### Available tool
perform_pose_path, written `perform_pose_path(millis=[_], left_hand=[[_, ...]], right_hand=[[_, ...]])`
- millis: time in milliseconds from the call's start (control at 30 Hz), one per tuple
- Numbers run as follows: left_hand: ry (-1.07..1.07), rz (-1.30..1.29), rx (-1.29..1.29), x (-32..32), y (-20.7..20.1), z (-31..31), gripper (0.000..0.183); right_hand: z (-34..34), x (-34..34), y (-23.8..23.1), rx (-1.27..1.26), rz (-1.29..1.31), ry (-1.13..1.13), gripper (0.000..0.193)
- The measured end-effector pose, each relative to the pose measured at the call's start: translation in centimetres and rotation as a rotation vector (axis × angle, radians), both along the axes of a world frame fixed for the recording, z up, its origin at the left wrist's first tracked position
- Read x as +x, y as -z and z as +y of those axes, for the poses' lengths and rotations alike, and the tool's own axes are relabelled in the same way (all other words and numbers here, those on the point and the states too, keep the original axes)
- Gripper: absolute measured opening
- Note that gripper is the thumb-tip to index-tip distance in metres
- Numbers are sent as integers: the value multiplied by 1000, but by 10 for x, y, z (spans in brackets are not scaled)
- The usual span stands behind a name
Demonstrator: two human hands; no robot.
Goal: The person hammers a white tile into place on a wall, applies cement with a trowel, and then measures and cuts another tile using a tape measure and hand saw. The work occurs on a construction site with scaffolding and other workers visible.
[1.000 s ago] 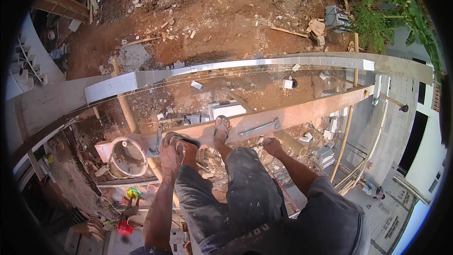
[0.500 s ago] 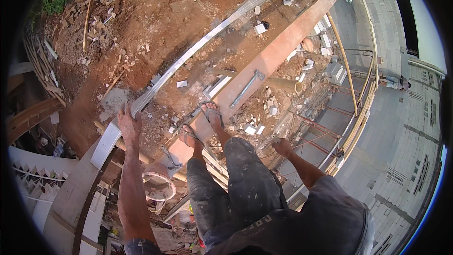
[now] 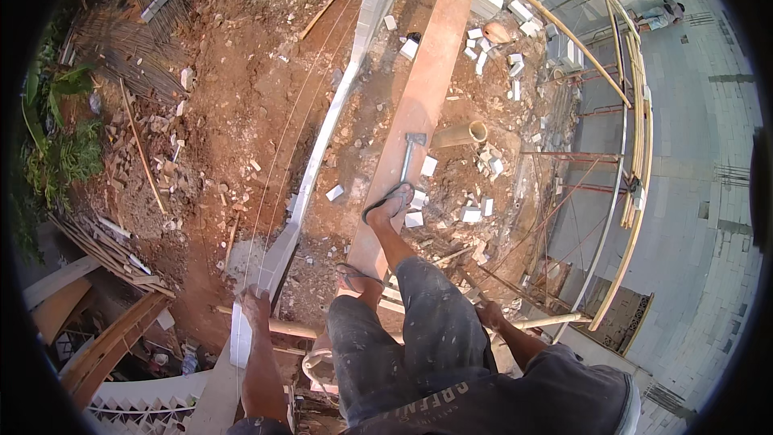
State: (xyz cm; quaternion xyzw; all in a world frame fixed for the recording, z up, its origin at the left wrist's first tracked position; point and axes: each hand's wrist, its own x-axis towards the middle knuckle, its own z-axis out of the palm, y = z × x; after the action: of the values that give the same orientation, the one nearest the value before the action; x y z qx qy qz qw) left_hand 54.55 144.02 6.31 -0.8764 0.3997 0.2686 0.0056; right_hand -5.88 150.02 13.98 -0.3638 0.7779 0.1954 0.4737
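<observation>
My left hand (image 3: 256, 306) rests on top of a narrow light-grey block wall (image 3: 302, 201), beside a white block (image 3: 240, 338); its fingers lie over the edge. Low by my right thigh hangs my right hand (image 3: 489, 316), fingers curled, with nothing visible in it, close to a bamboo pole (image 3: 547, 321). My sandalled feet stand on a long reddish plank (image 3: 427, 72), the right one ahead of the left. On that plank lies a hammer (image 3: 408, 157) with a metal handle, its lower end by my front sandal.
Partly hidden by my left leg is a bucket (image 3: 314, 364). Below the plank, white block pieces (image 3: 471, 214) and a wide pipe (image 3: 463, 134) lie on reddish soil. Thin strings run along the wall. At right are bamboo rails (image 3: 640, 137), scaffolding, a grey block wall and another person (image 3: 662, 14).
My right foot has stepped forward along the plank to the hammer's handle. The view has turned right. My left hand stays at the wall top, and my right hand has come closer to my thigh.
</observation>
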Motion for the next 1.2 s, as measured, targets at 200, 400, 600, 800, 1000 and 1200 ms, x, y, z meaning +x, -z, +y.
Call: perform_pose_path(millis=[200, 400, 600, 800, 1000, 1200], left_hand=[[107, -74, -42, -23, 13, -101, 50], [301, 56, -256, -65, -11, -245, 43], [329, 256, -275, -123, -26, -326, 43], [430, 240, -266, -128, -41, -331, 44], [208, 237, 34, -126, -79, -278, 46], [45, 239, 101, -152, -123, -217, 40]], right_hand=[[-11, -8, 34, -190, -118, -62, 34], [-77, -4, -1, -153, -126, 276, 31], [-101, -45, 18, -203, -154, 447, 27], [-144, -47, 6, -224, -176, 608, 24], [-145, -59, 17, -274, -198, 645, 30], [-187, -67, -34, -519, -56, 367, 29]])
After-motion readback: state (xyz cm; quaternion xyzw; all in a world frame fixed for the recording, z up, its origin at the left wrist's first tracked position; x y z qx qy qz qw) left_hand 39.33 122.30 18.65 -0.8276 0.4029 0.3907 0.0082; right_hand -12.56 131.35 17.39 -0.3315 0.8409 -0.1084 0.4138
